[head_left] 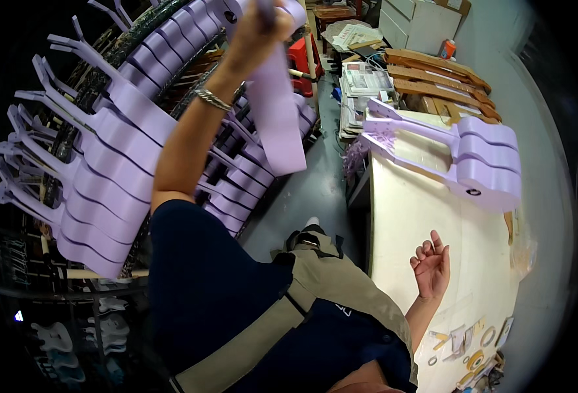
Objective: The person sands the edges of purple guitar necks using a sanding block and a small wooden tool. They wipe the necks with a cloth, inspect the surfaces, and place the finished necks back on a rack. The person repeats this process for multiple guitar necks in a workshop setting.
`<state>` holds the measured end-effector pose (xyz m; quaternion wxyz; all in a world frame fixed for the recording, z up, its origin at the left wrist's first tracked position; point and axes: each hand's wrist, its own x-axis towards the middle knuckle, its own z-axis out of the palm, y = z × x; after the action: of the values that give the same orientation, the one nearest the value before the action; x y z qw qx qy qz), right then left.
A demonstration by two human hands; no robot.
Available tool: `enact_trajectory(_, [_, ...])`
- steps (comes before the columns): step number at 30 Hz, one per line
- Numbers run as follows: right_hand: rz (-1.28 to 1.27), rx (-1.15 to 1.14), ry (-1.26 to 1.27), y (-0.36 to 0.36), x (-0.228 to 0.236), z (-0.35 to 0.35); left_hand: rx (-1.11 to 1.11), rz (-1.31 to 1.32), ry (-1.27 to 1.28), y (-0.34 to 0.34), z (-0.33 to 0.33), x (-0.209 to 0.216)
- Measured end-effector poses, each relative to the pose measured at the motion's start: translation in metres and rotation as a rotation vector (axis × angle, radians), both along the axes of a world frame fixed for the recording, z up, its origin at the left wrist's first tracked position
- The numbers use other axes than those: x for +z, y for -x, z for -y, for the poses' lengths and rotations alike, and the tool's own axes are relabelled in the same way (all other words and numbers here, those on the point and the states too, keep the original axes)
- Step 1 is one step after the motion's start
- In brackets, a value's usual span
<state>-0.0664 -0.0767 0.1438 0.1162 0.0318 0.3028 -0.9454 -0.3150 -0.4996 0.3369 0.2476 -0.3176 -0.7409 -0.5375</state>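
Note:
My left hand [253, 44] is raised at the top, its fingers closed around a dark, blurred part at the upper end of a lilac guitar [277, 121]. The guitar hangs down past the wrist, its broad side tilted edge-on; its neck cannot be made out. Low over the pale worktable [400, 223], my right hand [431, 265] is open and holds nothing, index finger stretched and the others loosely bent. Beyond that hand, lilac guitars [488, 154] stand on edge side by side on the table, necks pointing left.
A rack [125, 46] with several lilac guitars [115, 177] fills the left side. Brown guitar necks [439, 72] and stacked newspapers [361, 85] lie at the back right. Tape rolls [475, 360] and small scraps sit at the table's near end. A red stool [302, 62] stands behind.

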Motion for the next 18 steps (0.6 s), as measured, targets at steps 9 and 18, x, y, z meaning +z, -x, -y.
enact_trajectory(9, [0.216,-0.186,0.003,0.065,-0.038,0.060,0.286,-0.089,-0.328,0.142,0.204,0.055])
enact_trajectory(18, [0.224,-0.288,-0.001,0.105,-0.039,0.099,0.546,-0.141,-0.299,0.271,0.292,0.029])
